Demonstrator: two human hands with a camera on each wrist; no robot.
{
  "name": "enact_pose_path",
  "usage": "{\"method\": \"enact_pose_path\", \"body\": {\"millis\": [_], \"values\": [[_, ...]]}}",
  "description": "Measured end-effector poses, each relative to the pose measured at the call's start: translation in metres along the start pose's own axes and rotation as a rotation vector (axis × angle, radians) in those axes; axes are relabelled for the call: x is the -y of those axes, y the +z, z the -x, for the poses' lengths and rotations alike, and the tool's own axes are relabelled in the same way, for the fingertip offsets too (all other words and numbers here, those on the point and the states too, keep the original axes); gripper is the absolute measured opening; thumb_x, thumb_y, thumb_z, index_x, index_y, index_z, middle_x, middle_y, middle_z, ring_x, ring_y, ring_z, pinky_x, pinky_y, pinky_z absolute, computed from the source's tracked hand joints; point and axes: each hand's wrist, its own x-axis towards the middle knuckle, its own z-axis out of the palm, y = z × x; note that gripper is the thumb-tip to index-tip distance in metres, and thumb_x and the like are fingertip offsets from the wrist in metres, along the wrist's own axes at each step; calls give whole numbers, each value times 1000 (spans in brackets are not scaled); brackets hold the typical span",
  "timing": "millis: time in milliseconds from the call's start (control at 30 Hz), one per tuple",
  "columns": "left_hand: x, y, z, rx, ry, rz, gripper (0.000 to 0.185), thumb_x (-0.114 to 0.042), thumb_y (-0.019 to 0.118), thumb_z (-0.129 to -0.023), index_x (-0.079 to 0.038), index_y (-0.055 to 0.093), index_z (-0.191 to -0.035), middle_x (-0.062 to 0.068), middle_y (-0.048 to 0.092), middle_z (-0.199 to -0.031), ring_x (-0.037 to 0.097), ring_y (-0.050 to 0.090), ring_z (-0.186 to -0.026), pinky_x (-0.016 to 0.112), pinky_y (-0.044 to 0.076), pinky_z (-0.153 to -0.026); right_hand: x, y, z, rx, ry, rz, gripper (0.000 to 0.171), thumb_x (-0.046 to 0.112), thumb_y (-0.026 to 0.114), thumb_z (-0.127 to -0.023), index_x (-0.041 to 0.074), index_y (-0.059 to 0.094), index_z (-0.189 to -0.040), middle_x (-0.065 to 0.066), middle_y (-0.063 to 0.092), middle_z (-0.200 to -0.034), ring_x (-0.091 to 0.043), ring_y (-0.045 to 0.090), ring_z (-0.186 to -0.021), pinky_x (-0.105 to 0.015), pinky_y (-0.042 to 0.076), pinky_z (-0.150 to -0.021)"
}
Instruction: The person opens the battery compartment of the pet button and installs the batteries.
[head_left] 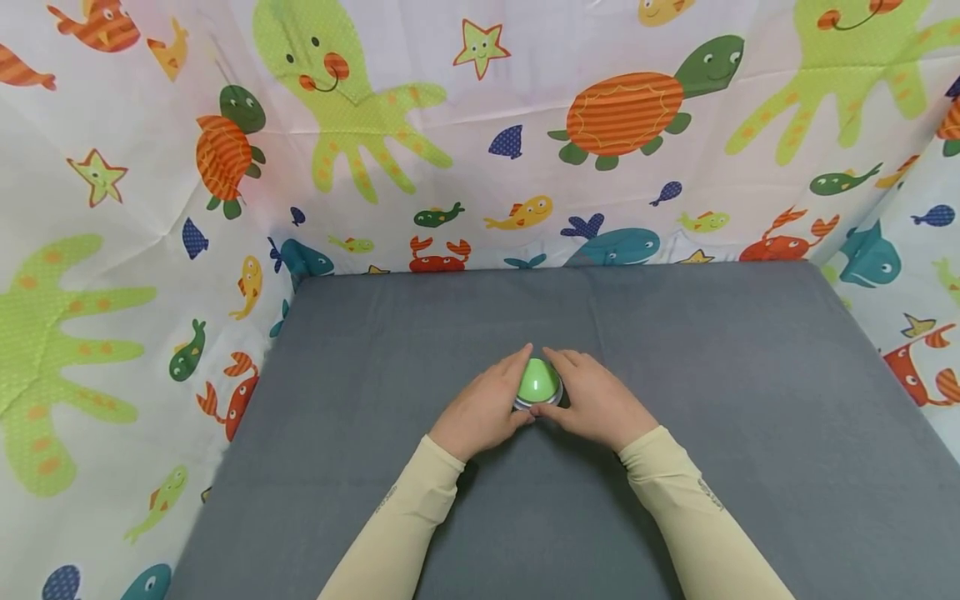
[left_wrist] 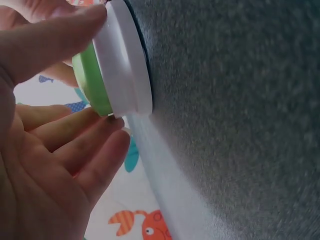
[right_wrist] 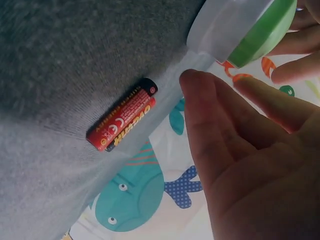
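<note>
Head view: the left hand (head_left: 480, 408) and right hand (head_left: 600, 400) curve around a green-domed button (head_left: 538, 381), holding it mid-table on grey cloth (head_left: 360, 375). Small sleeve lettering is unreadable.

Left wrist view: the left thumb (left_wrist: 55, 40) touches the button's white base (left_wrist: 120, 60).

Right wrist view: two batteries (right_wrist: 120, 117) lie beyond the right fingers, marked "CE"; brand lettering blurred.

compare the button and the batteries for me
The button is round and domed; the batteries are slim cylinders.
The button is green on a white base; the batteries are mainly red and black, with printed lettering.
The button has the left hand and right hand around it; the batteries lie untouched.
Both rest on the gray cloth.
</note>
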Motion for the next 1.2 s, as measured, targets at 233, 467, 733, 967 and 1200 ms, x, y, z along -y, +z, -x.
{"method": "enact_pose_path", "body": {"millis": [233, 467, 733, 967, 1200], "values": [[1, 4, 0, -22, 2, 3, 87, -24, 79, -101, 2, 30, -168, 19, 50, -166, 31, 57, -148, 41, 49, -121, -2, 5, 0, 10, -10, 12, 83, 41, 89, -90, -3, 56, -152, -21, 68, -142, -39, 66, -131, -55, 56, -110], [4, 6, -2, -26, -9, 16, 78, -16, 75, -103, 5, 34, -166, 20, 54, -161, 31, 61, -143, 41, 52, -118, -3, 5, -4, -3, -21, 20, 78, 38, 90, -90, -3, 59, -149, -20, 70, -138, -38, 67, -127, -55, 57, -108], [-1, 8, 1, -32, -1, -11, 71, -11, 73, -103, 4, 38, -164, 20, 58, -156, 30, 66, -135, 41, 57, -111, -3, 6, -1, 6, -10, -5, 73, 35, 91, -89, -2, 61, -145, -19, 71, -135, -35, 68, -123, -53, 59, -104], [-4, 6, 0, -38, -51, 142, 76, -12, 77, -101, 1, 38, -165, 21, 56, -157, 32, 62, -140, 43, 55, -115, -2, 4, 2, 1, 5, -81, 74, 30, 91, -89, -1, 57, -147, -18, 66, -136, -30, 68, -118, -49, 60, -101], [-5, -3, -3, -49, -146, 317, 77, -19, 79, -100, -1, 41, -165, 17, 53, -164, 32, 59, -144, 48, 52, -118, -3, 2, -1, -35, 10, -160, 72, 22, 93, -87, 0, 56, -144, -20, 61, -134, -21, 67, -95, -38, 61, -86]]}}
